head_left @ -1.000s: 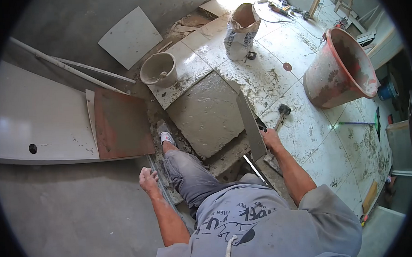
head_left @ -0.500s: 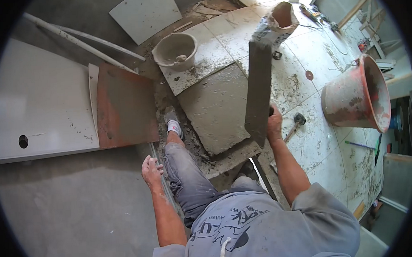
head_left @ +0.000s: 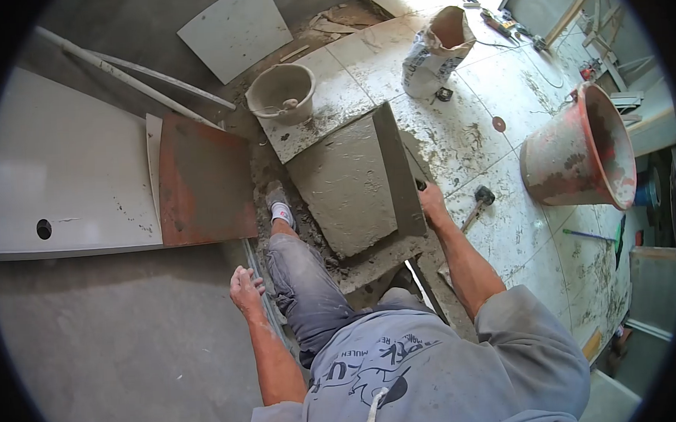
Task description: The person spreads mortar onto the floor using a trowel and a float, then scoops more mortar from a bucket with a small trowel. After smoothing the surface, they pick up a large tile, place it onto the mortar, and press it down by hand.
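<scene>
My right hand (head_left: 430, 203) is closed round the handle of a long flat trowel (head_left: 399, 170). The grey blade lies along the right side of a square tile (head_left: 343, 187) coated in wet grey mortar; whether it presses into the mortar I cannot tell. The coat looks mostly smooth, with a few ridges and marks. My left hand (head_left: 246, 293) hangs beside my left knee, fingers loosely bent and apart, with nothing in it. Nearest to it is the edge of the white panel side, and my foot (head_left: 281, 212) stands left of the coated tile.
A mortar bucket (head_left: 282, 94) stands beyond the tile. A torn paper sack (head_left: 438, 52) and a large red-rimmed bucket (head_left: 577, 151) stand on the dirty white floor tiles (head_left: 505, 241). A mallet (head_left: 479, 203) lies to the right. A mortar-stained reddish board (head_left: 207, 179) is at the left.
The trowel has moved left and down from its raised, tilted position to the right side of the coated tile. My right hand has shifted left with it; my left hand has barely moved.
</scene>
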Demonstrator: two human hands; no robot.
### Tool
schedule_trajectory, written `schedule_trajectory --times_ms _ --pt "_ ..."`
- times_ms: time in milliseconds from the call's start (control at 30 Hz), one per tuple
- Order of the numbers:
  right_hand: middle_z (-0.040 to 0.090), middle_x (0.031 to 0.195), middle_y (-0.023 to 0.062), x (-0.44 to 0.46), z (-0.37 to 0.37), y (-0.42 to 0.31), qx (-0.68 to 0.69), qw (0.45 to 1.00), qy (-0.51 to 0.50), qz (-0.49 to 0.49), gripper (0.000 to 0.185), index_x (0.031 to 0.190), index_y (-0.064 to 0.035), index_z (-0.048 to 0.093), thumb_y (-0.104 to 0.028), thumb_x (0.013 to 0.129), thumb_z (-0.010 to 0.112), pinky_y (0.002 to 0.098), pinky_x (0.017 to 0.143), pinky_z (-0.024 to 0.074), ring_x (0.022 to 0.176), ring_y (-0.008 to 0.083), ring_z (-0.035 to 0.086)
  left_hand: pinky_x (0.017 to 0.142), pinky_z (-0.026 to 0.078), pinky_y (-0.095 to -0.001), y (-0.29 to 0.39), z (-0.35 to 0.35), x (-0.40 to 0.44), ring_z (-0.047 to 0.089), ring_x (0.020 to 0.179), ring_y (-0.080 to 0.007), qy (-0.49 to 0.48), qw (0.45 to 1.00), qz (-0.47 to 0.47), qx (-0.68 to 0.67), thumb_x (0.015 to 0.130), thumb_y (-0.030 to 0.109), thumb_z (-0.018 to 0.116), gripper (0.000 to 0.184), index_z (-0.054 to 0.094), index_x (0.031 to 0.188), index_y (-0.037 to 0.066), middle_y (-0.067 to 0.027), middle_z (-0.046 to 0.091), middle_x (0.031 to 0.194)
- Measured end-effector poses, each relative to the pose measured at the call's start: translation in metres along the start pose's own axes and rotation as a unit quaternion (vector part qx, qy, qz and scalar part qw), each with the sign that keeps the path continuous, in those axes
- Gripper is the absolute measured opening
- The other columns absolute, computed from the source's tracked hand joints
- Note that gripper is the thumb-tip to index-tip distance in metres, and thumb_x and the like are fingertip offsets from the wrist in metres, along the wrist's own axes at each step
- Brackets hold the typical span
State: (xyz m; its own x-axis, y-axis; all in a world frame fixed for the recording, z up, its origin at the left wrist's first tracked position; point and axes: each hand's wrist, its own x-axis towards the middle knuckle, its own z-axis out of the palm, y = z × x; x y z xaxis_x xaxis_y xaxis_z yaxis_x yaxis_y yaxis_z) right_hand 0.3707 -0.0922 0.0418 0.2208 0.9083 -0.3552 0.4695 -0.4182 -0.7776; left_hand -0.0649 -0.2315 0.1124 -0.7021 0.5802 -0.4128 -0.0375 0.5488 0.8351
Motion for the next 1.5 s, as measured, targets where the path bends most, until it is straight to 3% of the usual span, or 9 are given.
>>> schedule_trajectory --times_ms 267,400,467,567,833,1033,1100,1133,1500 --pt "0.06 0.068 0.0128 -0.028 -0.035 -0.075 0.142 0.97 0.081 -0.181 0.039 0.078 -0.001 0.057 -0.037 0.077 0.072 0.0352 0.058 0.0452 0.061 0.0217 0.054 0.052 0.048 -0.024 0.009 0.022 -0.018 0.059 0.069 -0.0132 -0.036 0.999 0.03 0.007 0.094 0.031 0.052 0.044 0.05 0.128 0.002 -0.0086 0.062 0.105" --pt "0.064 0.076 0.0178 -0.007 0.023 -0.017 0.005 0.996 0.004 -0.093 0.029 0.082 -0.0009 0.061 -0.03 0.079 0.067 0.0402 0.063 0.0485 0.066 0.0282 0.061 0.05 0.048 -0.0241 0.001 0.011 -0.016 0.059 0.065 -0.014 -0.029 0.999 0.03 -0.014 0.094 0.029 0.051 0.044 0.049 0.127 0.0 -0.009 0.063 0.102" --pt "0.065 0.085 0.0242 -0.003 0.048 0.014 -0.231 0.972 -0.04 -0.025 0.024 0.087 -0.001 0.064 -0.022 0.077 0.06 0.048 0.072 0.0498 0.08 0.0385 0.065 0.049 0.048 -0.0247 -0.001 0.001 -0.02 0.06 0.063 -0.0145 -0.028 0.999 0.044 -0.014 0.094 0.027 0.051 0.043 0.049 0.126 -0.002 -0.0093 0.062 0.1" --pt "0.063 0.091 0.0275 -0.022 0.046 0.002 -0.107 0.994 -0.009 -0.033 0.027 0.092 -0.0016 0.066 -0.018 0.073 0.054 0.0524 0.08 0.0476 0.091 0.0439 0.061 0.048 0.047 -0.0247 -0.003 -0.004 -0.021 0.06 0.063 -0.0153 0.001 0.999 0.03 -0.025 0.094 0.027 0.05 0.043 0.051 0.125 -0.002 -0.0094 0.062 0.1" --pt "0.063 0.087 0.0259 -0.027 -0.017 -0.061 0.007 0.994 0.025 -0.103 0.029 0.09 -0.0038 0.063 -0.03 0.077 0.06 0.0478 0.074 0.048 0.087 0.0429 0.061 0.047 0.046 -0.0238 0.001 0.016 -0.035 0.058 0.063 -0.0138 -0.03 0.998 0.03 -0.043 0.094 0.028 0.05 0.043 0.049 0.127 0.0 -0.0087 0.062 0.1" --pt "0.068 0.081 0.0196 -0.02 -0.006 0.014 -0.195 0.978 -0.036 -0.068 0.033 0.086 0.0047 0.065 -0.028 0.083 0.061 0.038 0.074 0.0532 0.078 0.0374 0.065 0.052 0.047 -0.0249 0.01 0.025 -0.041 0.058 0.068 -0.0138 -0.038 0.997 0.059 -0.025 0.095 0.031 0.051 0.041 0.052 0.126 0.004 -0.0076 0.063 0.103" --pt "0.07 0.09 0.0139 -0.047 -0.011 0.045 0.248 0.956 -0.158 -0.004 0.042 0.102 0.0007 0.066 -0.036 0.085 0.056 0.037 0.075 0.0542 0.082 0.0314 0.067 0.051 0.047 -0.0244 0.005 0.022 -0.043 0.058 0.066 -0.0141 -0.041 0.997 0.061 -0.03 0.095 0.029 0.051 0.041 0.051 0.126 0.003 -0.0076 0.062 0.102" --pt "0.068 0.103 0.0118 -0.055 -0.002 0.055 0.565 0.801 -0.159 0.118 0.047 0.116 -0.0034 0.062 -0.04 0.087 0.055 0.039 0.071 0.0543 0.086 0.0286 0.067 0.049 0.046 -0.0239 0.003 0.021 -0.044 0.059 0.065 -0.0145 -0.043 0.996 0.067 -0.032 0.095 0.028 0.05 0.041 0.051 0.126 0.002 -0.0077 0.062 0.1" --pt "0.067 0.106 0.0122 -0.128 -0.054 0.154 0.619 0.75 0.087 0.214 0.047 0.118 -0.0049 0.06 -0.04 0.087 0.056 0.0414 0.071 0.0541 0.087 0.0298 0.066 0.054 0.045 -0.024 0.014 0.057 -0.062 0.058 0.069 -0.0134 -0.126 0.988 0.063 0.063 0.096 0.031 0.049 0.041 0.052 0.127 0.005 -0.0053 0.064 0.103"
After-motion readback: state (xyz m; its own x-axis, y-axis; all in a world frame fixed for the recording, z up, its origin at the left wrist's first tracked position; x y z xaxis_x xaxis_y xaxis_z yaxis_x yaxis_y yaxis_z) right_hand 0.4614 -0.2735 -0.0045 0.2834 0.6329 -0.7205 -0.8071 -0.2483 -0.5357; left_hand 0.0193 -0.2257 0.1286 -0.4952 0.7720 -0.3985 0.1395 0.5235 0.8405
